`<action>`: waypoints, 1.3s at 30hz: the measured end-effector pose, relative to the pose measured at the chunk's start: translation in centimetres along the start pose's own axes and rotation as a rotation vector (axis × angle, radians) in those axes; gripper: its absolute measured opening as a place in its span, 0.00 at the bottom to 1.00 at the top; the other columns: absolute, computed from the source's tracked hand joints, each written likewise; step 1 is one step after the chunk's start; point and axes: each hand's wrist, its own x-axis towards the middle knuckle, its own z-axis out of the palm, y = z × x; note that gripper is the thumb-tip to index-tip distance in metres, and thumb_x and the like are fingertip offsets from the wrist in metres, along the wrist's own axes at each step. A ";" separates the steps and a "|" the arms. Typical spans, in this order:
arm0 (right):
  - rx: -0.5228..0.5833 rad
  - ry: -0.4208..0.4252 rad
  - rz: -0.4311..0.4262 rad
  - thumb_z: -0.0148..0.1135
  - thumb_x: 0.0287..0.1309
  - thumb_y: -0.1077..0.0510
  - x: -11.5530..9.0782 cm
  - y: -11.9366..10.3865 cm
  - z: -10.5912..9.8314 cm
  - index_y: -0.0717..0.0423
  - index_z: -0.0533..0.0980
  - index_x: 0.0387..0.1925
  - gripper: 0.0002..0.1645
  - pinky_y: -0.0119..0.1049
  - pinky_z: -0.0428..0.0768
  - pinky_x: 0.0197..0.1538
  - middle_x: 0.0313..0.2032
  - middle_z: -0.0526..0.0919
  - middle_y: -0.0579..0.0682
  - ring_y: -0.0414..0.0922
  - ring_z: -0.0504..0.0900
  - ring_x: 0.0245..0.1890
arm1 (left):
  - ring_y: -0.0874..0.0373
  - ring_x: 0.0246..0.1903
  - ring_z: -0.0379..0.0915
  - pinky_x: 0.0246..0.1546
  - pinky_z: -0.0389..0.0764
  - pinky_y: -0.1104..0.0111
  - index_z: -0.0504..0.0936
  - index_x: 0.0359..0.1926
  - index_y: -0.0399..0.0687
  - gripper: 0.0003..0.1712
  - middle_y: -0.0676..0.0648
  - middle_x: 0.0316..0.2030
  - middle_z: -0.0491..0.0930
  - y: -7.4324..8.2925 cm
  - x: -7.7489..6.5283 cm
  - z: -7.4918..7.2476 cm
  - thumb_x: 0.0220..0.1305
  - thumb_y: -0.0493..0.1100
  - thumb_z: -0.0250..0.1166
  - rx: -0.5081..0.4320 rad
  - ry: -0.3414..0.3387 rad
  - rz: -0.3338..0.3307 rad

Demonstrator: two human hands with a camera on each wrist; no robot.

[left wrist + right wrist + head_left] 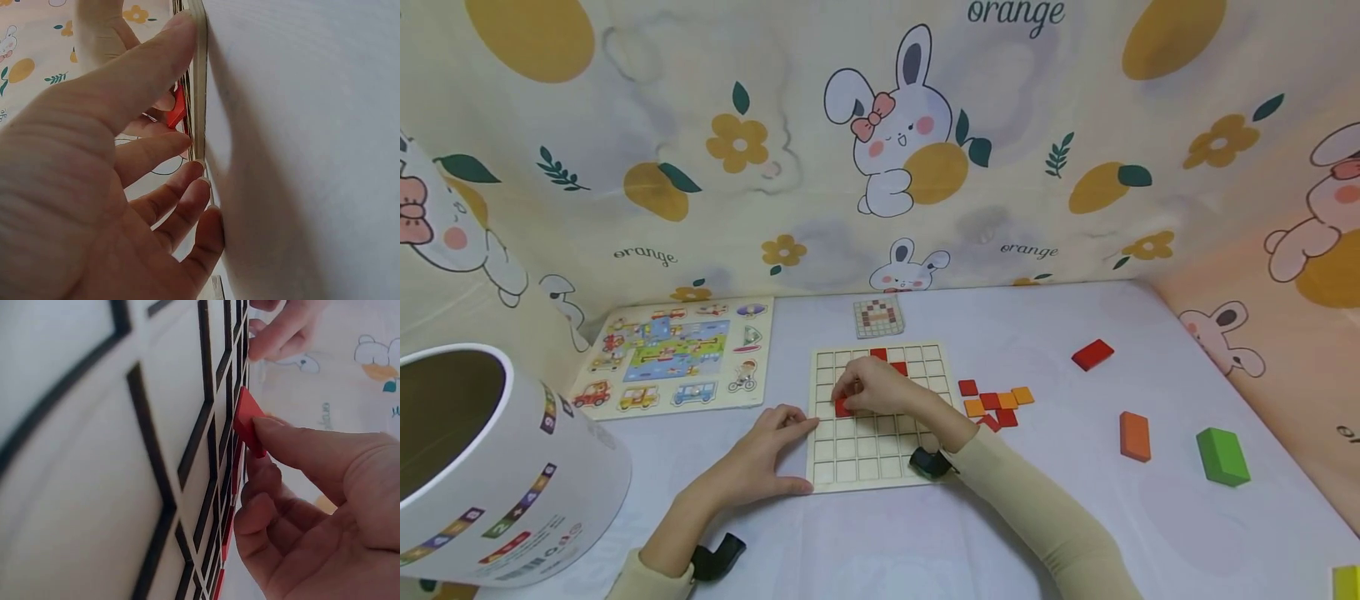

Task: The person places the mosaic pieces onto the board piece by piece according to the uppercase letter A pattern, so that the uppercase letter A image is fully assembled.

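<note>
A pale grid board (835,477) lies on the white table. My right hand (880,387) is over its left-middle part and pinches a red square tile (249,422) between thumb and fingers. The tile is tilted against the grid in the right wrist view. Other red tiles (878,354) sit in cells toward the far side; my hand hides part of that area. My left hand (763,458) rests at the board's left edge, thumb and fingers spread and touching the rim. Right of the board, several loose red and orange tiles (990,401) lie in a cluster.
A small pattern card (878,317) lies behind the board. A vehicle picture puzzle (602,408) is at the back left, and a large white canister (572,500) stands at the near left. Red (1092,355), orange (1135,436) and green (1222,456) blocks lie to the right.
</note>
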 end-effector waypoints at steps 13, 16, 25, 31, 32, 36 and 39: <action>-0.055 0.013 0.063 0.71 0.55 0.67 0.3 -0.8 0.3 0.53 0.87 0.34 0.07 0.31 0.74 0.36 0.30 0.83 0.42 0.38 0.75 0.31 | 0.54 0.58 0.61 0.62 0.70 0.51 0.72 0.69 0.46 0.51 0.50 0.59 0.66 -0.1 -0.3 -0.3 0.46 0.60 0.79 0.005 0.001 -0.007; 0.026 0.001 0.028 0.70 0.55 0.67 0.2 -0.5 -0.3 0.55 0.86 0.35 0.07 0.30 0.73 0.33 0.25 0.79 0.43 0.39 0.74 0.28 | 0.55 0.58 0.60 0.61 0.70 0.52 0.72 0.69 0.45 0.51 0.51 0.59 0.66 -0.2 -0.3 -0.3 0.46 0.59 0.79 0.004 0.005 -0.002; 0.110 0.001 0.028 0.68 0.59 0.65 -5.7 1.9 -6.8 0.66 0.81 0.44 0.12 0.36 0.77 0.39 0.30 0.79 0.49 0.45 0.76 0.33 | 0.54 0.59 0.60 0.62 0.70 0.53 0.72 0.69 0.46 0.51 0.50 0.60 0.66 0.0 0.0 0.0 0.46 0.58 0.80 0.008 0.007 -0.019; 0.078 -0.033 0.165 0.69 0.57 0.66 -12.4 5.0 -9.2 0.62 0.81 0.42 0.10 0.33 0.77 0.36 0.29 0.77 0.47 0.46 0.74 0.33 | 0.54 0.60 0.60 0.63 0.70 0.53 0.72 0.69 0.46 0.50 0.49 0.61 0.65 0.3 0.2 0.1 0.46 0.56 0.80 -0.002 -0.002 -0.036; 0.085 -0.047 0.173 0.69 0.56 0.66 -13.4 5.5 -9.3 0.61 0.81 0.42 0.11 0.32 0.76 0.35 0.28 0.77 0.47 0.46 0.74 0.32 | 0.54 0.60 0.60 0.63 0.69 0.53 0.72 0.69 0.47 0.50 0.49 0.61 0.65 0.3 0.2 0.1 0.46 0.56 0.80 -0.003 -0.003 -0.041; 0.090 -0.071 0.196 0.72 0.54 0.64 -16.4 6.9 -9.0 0.58 0.82 0.44 0.14 0.30 0.73 0.31 0.26 0.75 0.47 0.44 0.74 0.29 | 0.54 0.61 0.60 0.64 0.69 0.54 0.72 0.69 0.47 0.50 0.49 0.61 0.65 0.4 0.1 0.1 0.45 0.55 0.81 -0.004 -0.010 -0.055; 0.074 -0.041 0.208 0.73 0.54 0.63 -17.3 7.4 -8.5 0.56 0.82 0.44 0.15 0.29 0.72 0.30 0.25 0.74 0.46 0.43 0.73 0.29 | 0.54 0.60 0.60 0.64 0.69 0.54 0.73 0.69 0.47 0.50 0.49 0.61 0.65 0.3 0.1 0.0 0.45 0.55 0.81 -0.002 -0.010 -0.060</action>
